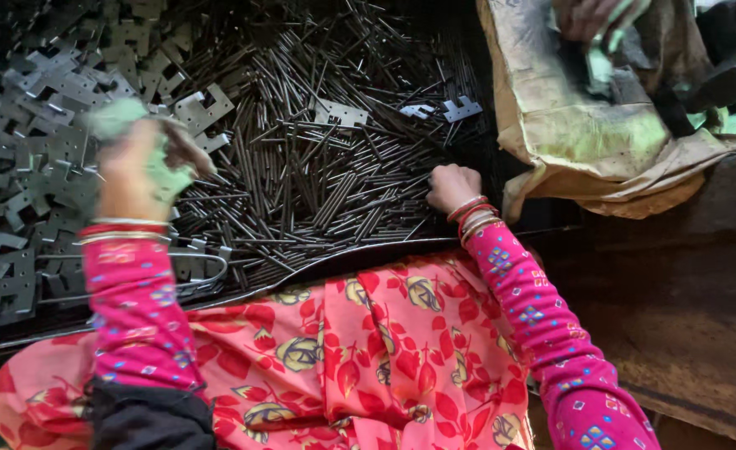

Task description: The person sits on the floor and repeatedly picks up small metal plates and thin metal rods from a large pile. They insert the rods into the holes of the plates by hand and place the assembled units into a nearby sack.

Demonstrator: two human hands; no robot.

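My left hand (139, 162) is raised over the tray and blurred, its fingers wrapped in green tape and closed around a flat grey metal bracket (180, 142). My right hand (451, 187) rests fist-like at the right edge of a big heap of thin dark metal pins (318, 167), fingers curled into the pins. Whether it grips any pins is hidden. A pile of flat grey notched brackets (26, 150) fills the left part of the tray.
A dark tray rim (360, 254) runs in front of my red floral lap. Another person's hand (593, 17) works over crumpled brown paper (601, 125) at the upper right. A bent wire loop (205, 271) lies near the rim. Loose brackets (460, 107) sit atop the pins.
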